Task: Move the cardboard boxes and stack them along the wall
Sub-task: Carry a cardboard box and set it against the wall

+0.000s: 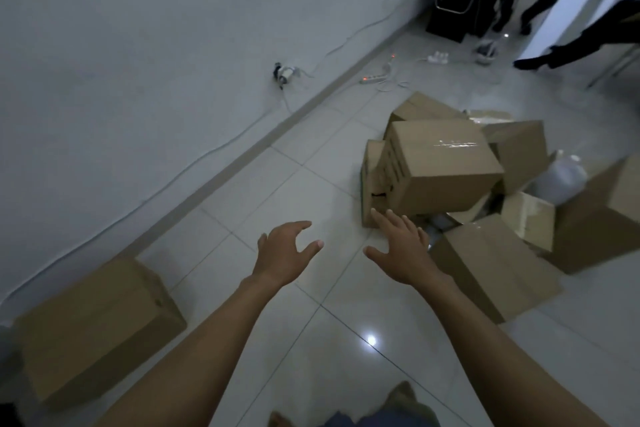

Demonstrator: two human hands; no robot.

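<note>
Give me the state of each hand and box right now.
Left hand: open, holds nothing.
Right hand: open, holds nothing.
Box by the wall: closed, on the floor, nothing on it.
Top box: closed, tilted on the pile.
Near box: closed, on the floor.
Open box: flaps up, white item inside.
Power strip: light on.

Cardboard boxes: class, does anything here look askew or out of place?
Yes. The top box sits tilted on a jumbled pile, an open box beside it. Only one box lies by the wall.
</note>
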